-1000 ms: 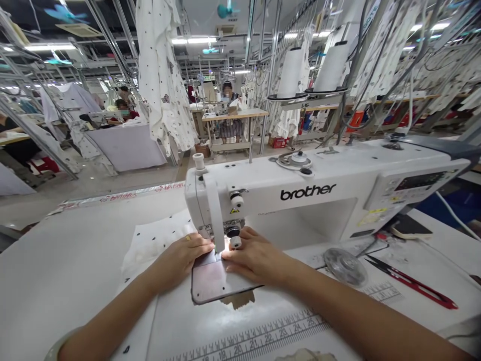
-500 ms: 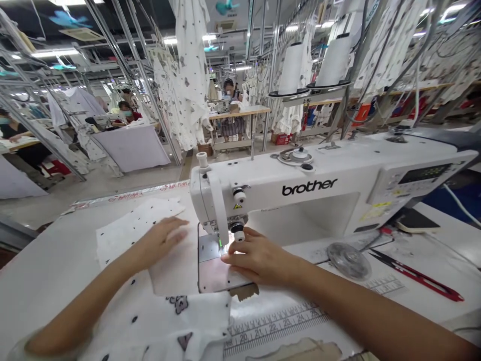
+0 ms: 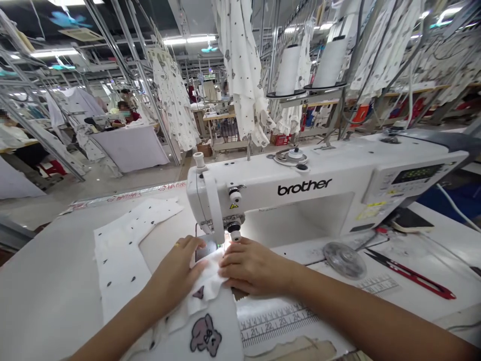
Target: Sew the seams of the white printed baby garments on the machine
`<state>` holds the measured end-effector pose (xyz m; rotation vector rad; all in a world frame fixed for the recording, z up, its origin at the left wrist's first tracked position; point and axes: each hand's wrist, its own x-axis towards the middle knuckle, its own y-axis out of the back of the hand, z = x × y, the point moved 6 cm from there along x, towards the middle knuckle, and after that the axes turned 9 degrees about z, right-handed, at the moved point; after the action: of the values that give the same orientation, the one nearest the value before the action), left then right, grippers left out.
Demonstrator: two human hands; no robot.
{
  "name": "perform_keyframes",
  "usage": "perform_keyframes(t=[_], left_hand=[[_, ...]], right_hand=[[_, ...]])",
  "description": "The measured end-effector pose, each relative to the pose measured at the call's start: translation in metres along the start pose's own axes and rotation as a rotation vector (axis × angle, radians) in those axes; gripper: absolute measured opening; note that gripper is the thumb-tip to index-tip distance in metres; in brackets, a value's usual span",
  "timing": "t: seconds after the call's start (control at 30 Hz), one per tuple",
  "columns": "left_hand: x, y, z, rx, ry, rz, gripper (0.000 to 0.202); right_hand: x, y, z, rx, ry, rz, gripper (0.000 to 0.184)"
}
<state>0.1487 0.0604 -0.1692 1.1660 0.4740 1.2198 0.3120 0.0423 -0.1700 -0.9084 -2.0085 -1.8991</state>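
- White cloth with a grey bear print (image 3: pixel 206 306) runs from the front-edge side of the bench (image 3: pixel 56 281) up to the needle area of a white sewing machine (image 3: pixel 308 165).
- The left hand (image 3: pixel 175 273) lies over this cloth, thumb and forefinger apart; whether its other fingers grip, I cannot tell.
- The right hand (image 3: pixel 255 268) sets bent fingertips on the cloth beside the needle area; I cannot tell whether they pinch it.
- Spotted fabric (image 3: pixel 122 250) spreads toward the bench's left edge.
- Red-handled snips (image 3: pixel 399 269) lie toward the right edge, near a clear disc (image 3: pixel 344 260).
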Motion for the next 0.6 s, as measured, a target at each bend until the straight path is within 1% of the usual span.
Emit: perform_keyframes(t=[0.03,0.07,0.13,0.2,0.27,0.33,0.47,0.6], left_hand=[[-0.003,0.002,0.007,0.012,-0.090,0.047,0.018],[-0.007,0.000,0.015,0.021,-0.189,0.063,0.025],[-0.020,-0.008,0.027,0.041,-0.370,0.037,0.036],[-0.031,-0.018,0.030,0.077,-0.475,0.007,0.048],[-0.036,-0.026,0.026,0.115,-0.499,0.019,0.054],[-0.034,-0.029,0.019,0.126,-0.494,0.034,0.054],[-0.022,-0.028,0.012,0.063,-0.488,0.026,0.055],[-0.013,-0.026,0.008,0.022,-0.476,0.002,0.055]], right_hand=[[-0.001,-0.002,0.001,0.027,-0.017,-0.033,0.018],[-0.001,-0.003,0.002,0.053,-0.027,-0.062,0.018],[-0.002,-0.004,0.001,0.080,-0.031,-0.093,0.019],[-0.002,-0.003,0.000,0.071,-0.024,-0.099,0.020],[-0.001,-0.002,0.001,0.039,-0.035,-0.087,0.023],[-0.001,-0.001,0.004,0.004,-0.071,-0.067,0.026],[-0.001,0.000,0.013,-0.039,-0.162,-0.064,0.025],[-0.003,-0.002,0.017,-0.048,-0.198,-0.101,0.023]])
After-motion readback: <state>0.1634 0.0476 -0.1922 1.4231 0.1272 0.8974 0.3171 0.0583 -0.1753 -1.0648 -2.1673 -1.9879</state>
